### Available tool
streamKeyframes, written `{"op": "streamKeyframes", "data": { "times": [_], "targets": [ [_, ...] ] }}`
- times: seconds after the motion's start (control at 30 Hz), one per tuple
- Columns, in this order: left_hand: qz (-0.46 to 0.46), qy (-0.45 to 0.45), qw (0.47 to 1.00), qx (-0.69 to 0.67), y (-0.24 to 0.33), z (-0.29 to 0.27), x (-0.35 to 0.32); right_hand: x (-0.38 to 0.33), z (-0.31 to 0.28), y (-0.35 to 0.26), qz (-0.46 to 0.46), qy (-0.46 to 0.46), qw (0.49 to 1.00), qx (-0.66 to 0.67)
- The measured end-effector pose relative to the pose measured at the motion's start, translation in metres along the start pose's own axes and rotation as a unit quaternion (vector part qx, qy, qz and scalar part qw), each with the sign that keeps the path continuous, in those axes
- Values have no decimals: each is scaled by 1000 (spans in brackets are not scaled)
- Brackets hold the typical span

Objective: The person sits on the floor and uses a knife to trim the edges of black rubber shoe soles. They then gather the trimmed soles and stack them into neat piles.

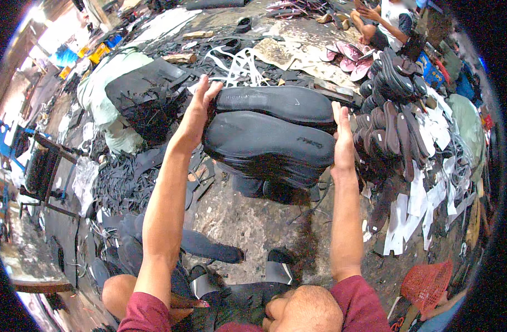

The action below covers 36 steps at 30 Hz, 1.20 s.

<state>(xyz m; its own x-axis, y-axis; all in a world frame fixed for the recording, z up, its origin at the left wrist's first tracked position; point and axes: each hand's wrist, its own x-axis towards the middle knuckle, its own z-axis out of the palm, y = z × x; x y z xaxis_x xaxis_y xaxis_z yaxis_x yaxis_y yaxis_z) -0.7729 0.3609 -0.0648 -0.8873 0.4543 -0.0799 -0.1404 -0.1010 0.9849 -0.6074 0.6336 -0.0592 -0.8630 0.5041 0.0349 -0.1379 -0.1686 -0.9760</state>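
Two piles of black shoe soles lie side by side in front of me, the far pile (275,104) and the near stack (264,138). My left hand (199,108) lies along their left ends, fingers straight and thumb raised. On the right ends rests my right hand (342,138), also with straight fingers, so the soles are held between both palms. Below the near stack are dark blocky shapes (248,185); whether they bear its weight I cannot tell. Some fingers are hidden behind the soles.
Brown soles (389,130) and white strips (411,213) are heaped at right. Black scraps (126,185) and a pale green sack (106,94) lie left. A red basket (428,285) stands lower right. Another person (394,22) sits at the far right, near pink sandals (353,58).
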Motion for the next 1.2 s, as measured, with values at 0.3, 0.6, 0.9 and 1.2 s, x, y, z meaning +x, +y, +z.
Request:
{"op": "streamKeyframes", "data": {
  "times": [0.3, 0.6, 0.9, 1.2],
  "targets": [
    [-56, 69, 988, -125, -33, -24, -38, -21, -38, 56, -21, 129, 990, 46],
    [-35, 129, 975, -179, -106, 14, -64, -34, -11, 143, 37, 224, 959, 172],
    [196, 383, 884, 185, -30, -86, -117, -141, 37, 92, -329, 245, 903, -128],
    [-73, 368, 781, 499, 57, -179, -438, -285, 111, 273, -150, -513, 717, -448]
  ]
}}
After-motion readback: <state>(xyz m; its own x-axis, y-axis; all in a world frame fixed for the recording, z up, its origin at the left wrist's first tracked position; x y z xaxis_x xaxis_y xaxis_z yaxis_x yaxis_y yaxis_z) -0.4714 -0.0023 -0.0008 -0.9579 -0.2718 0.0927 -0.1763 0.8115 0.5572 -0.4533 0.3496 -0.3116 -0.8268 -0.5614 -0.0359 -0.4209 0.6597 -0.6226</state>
